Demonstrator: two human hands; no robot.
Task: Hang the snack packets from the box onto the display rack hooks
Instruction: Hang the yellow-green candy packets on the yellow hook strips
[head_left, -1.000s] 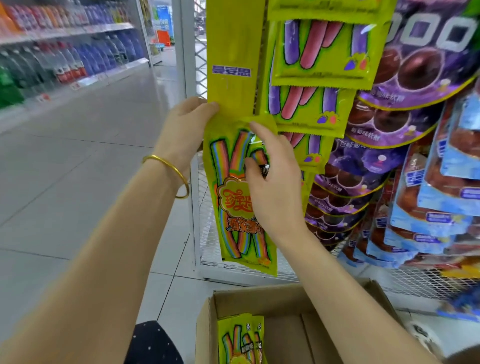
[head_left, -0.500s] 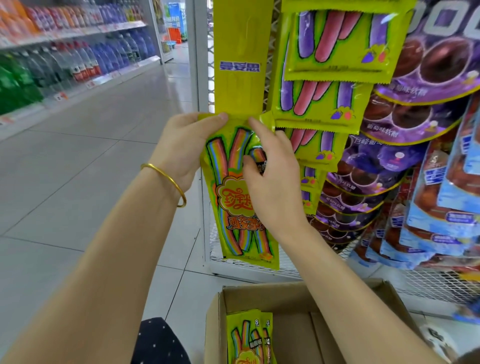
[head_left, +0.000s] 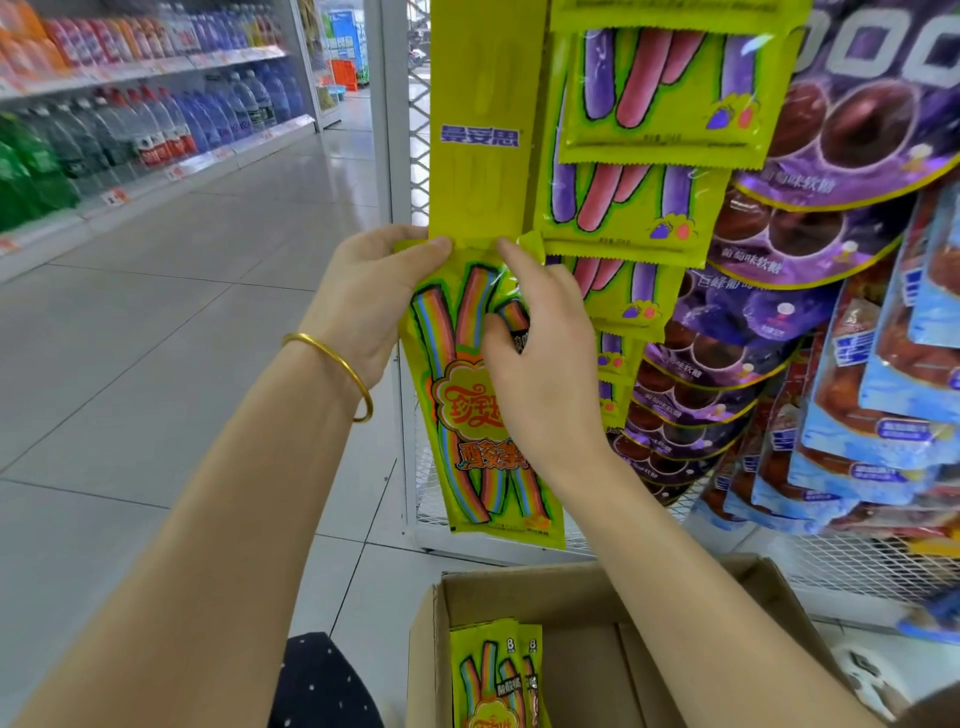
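Note:
A yellow-green snack packet (head_left: 470, 415) with rainbow strips printed on it hangs upright against the white mesh display rack (head_left: 410, 156). My left hand (head_left: 371, 306) pinches its top left corner. My right hand (head_left: 540, 364) pinches its top right part, with the palm lying over the packet's front. The packet's top edge sits just under a long yellow-green hanging strip (head_left: 485, 119). The hook is hidden. Below, an open cardboard box (head_left: 587, 597) holds more of the same packets (head_left: 493, 675) standing at its left side.
Yellow-green packets with purple and pink sticks (head_left: 660, 93) hang to the right, then purple gummy bags (head_left: 810, 228) and blue-edged bags (head_left: 883, 395). A drinks shelf (head_left: 130, 119) lines the aisle's left side. Grey tiled floor (head_left: 182, 312) lies between.
The packet and both hands sit a little lower and further right in view, as the camera has shifted. My left thumb now lies along the packet's top edge. The grip is unchanged.

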